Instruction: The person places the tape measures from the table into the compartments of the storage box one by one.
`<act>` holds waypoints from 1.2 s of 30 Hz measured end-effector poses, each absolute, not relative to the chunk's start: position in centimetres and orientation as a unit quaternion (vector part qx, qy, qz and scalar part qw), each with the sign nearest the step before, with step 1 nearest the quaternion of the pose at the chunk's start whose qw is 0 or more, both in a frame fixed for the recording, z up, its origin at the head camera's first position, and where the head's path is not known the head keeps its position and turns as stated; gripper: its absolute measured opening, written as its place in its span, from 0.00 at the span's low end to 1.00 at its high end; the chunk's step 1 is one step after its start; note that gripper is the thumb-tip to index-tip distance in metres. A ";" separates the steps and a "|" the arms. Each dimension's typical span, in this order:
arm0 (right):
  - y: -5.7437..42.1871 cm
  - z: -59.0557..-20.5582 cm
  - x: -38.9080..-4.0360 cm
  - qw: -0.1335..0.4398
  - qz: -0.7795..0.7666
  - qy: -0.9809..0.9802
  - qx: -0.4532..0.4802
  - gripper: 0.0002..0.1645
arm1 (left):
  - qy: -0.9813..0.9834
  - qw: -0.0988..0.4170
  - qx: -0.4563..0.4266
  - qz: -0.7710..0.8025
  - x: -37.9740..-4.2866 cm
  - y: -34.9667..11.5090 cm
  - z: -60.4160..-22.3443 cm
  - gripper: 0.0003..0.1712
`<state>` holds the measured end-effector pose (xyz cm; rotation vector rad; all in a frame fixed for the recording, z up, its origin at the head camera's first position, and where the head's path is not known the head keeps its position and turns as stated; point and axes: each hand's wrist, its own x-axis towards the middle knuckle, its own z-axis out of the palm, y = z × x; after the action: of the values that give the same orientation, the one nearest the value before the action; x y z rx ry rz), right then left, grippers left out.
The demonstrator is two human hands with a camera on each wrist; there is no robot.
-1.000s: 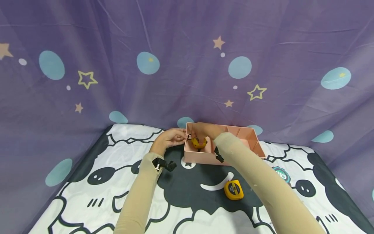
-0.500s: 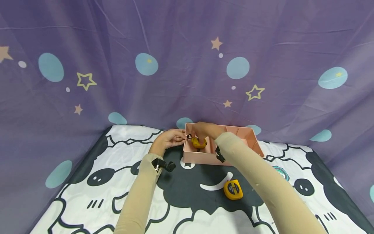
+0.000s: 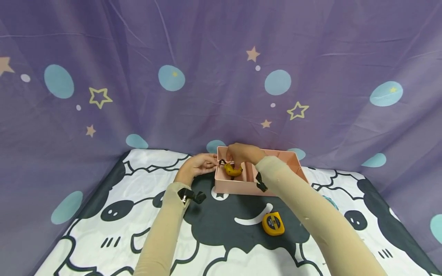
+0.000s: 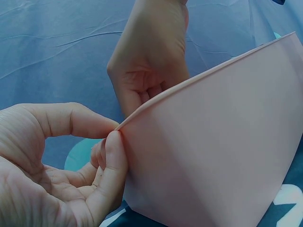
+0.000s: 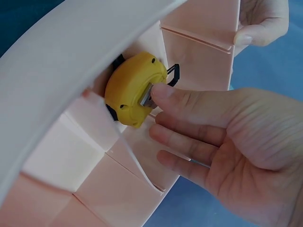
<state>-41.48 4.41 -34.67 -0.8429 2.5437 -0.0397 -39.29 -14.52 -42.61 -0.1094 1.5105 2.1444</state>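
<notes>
In the head view my left hand (image 3: 202, 165) is at the left end of a pink divided box (image 3: 238, 187). The left wrist view shows its thumb and index finger pinching the box rim (image 4: 156, 101). My right hand (image 3: 245, 153) reaches into the left compartment. There it holds a yellow tape measure (image 5: 135, 90) with a black loop (image 5: 175, 74), the thumb (image 5: 163, 91) on its metal clip. The index finger is mostly hidden behind the thumb, and the other fingers are loosely bent below. The tape measure lies tilted, low between the compartment walls.
A second yellow tape measure (image 3: 273, 224) lies on the cartoon-print cloth (image 3: 221, 226) in front of the box. A teal round thing (image 3: 330, 201) shows partly behind the right sleeve. A purple curtain (image 3: 214, 76) hangs right behind the box.
The head view has shifted slightly. The tape measure in the box has turned a little under my right hand. My left hand keeps its place at the box rim.
</notes>
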 end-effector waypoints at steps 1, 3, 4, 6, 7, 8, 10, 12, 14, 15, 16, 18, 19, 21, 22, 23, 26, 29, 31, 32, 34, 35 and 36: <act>4.5 -34.6 -41.5 0.229 -0.020 0.925 -0.304 0.32 | 0.556 0.256 -0.039 0.790 -39.3 -14.5 -42.6 0.28; 4.6 -34.4 -41.5 0.228 -0.024 0.924 -0.305 0.32 | 0.556 0.257 -0.038 0.790 -39.3 -14.5 -42.6 0.28; 4.7 -34.4 -41.6 0.223 -0.023 0.924 -0.311 0.31 | 0.556 0.258 -0.037 0.789 -39.3 -14.5 -42.6 0.28; 5.0 -34.2 -41.7 0.222 -0.025 0.919 -0.323 0.30 | 0.557 0.259 -0.035 0.789 -39.3 -14.6 -42.7 0.28; 5.3 -34.0 -41.7 0.220 -0.027 0.917 -0.331 0.29 | 0.558 0.259 -0.034 0.787 -39.3 -14.6 -42.7 0.28; 5.5 -33.9 -41.7 0.216 -0.030 0.915 -0.341 0.28 | 0.560 0.259 -0.033 0.786 -39.3 -14.6 -42.7 0.29; 6.1 -33.8 -42.0 0.198 -0.042 0.908 -0.366 0.26 | 0.562 0.259 -0.033 0.785 -39.4 -14.5 -42.8 0.30; 6.6 -33.5 -41.9 0.185 -0.054 0.907 -0.374 0.24 | 0.562 0.258 -0.035 0.785 -39.4 -14.5 -42.9 0.31; 7.0 -33.3 -41.9 0.165 -0.063 0.906 -0.384 0.23 | 0.563 0.259 -0.034 0.784 -39.5 -14.5 -43.0 0.32; 7.2 -33.2 -41.8 0.153 -0.066 0.906 -0.390 0.22 | 0.563 0.259 -0.034 0.784 -39.5 -14.5 -43.0 0.32; 7.5 -33.0 -41.7 0.142 -0.068 0.903 -0.399 0.22 | 0.563 0.258 -0.033 0.784 -39.5 -14.6 -43.0 0.32; 7.8 -32.4 -40.9 0.130 -0.072 0.904 -0.401 0.22 | 0.563 0.257 -0.030 0.785 -39.4 -14.6 -43.0 0.33; 8.1 -32.3 -40.7 0.120 -0.075 0.903 -0.406 0.22 | 0.561 0.257 -0.031 0.786 -39.4 -14.6 -43.0 0.33; 8.6 -32.0 -40.1 0.106 -0.083 0.900 -0.415 0.21 | 0.559 0.255 -0.033 0.788 -39.5 -14.6 -43.0 0.32; 8.9 -31.8 -39.8 0.104 -0.091 0.899 -0.416 0.21 | 0.559 0.255 -0.035 0.788 -39.5 -14.6 -43.1 0.32; 9.1 -31.6 -39.4 0.103 -0.099 0.899 -0.413 0.21 | 0.560 0.255 -0.036 0.788 -39.5 -14.6 -43.1 0.33; 9.9 -31.0 -38.2 0.097 -0.123 0.897 -0.414 0.22 | 0.560 0.258 -0.036 0.786 -39.6 -14.6 -43.1 0.33; 10.8 -30.2 -36.8 0.084 -0.136 0.895 -0.417 0.23 | 0.561 0.263 -0.031 0.784 -39.7 -14.6 -43.0 0.34; 11.3 -29.9 -35.9 0.076 -0.137 0.894 -0.420 0.23 | 0.562 0.264 -0.029 0.783 -39.8 -14.6 -43.0 0.35; 11.6 -29.9 -35.5 0.074 -0.136 0.894 -0.420 0.23 | 0.562 0.264 -0.030 0.783 -39.8 -14.6 -43.0 0.35; 12.2 -29.8 -34.7 0.068 -0.134 0.893 -0.423 0.23 | 0.561 0.264 -0.031 0.784 -39.8 -14.6 -42.9 0.35; 12.4 -29.9 -34.3 0.068 -0.133 0.893 -0.425 0.23 | 0.561 0.265 -0.031 0.784 -39.8 -14.6 -42.9 0.35; 12.7 -30.0 -33.9 0.066 -0.129 0.892 -0.428 0.23 | 0.561 0.265 -0.031 0.784 -39.8 -14.6 -42.9 0.35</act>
<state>-33.91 12.73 -29.98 -1.2914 2.6901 -0.3878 -39.75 -14.59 -42.90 -0.0837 1.5147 2.1172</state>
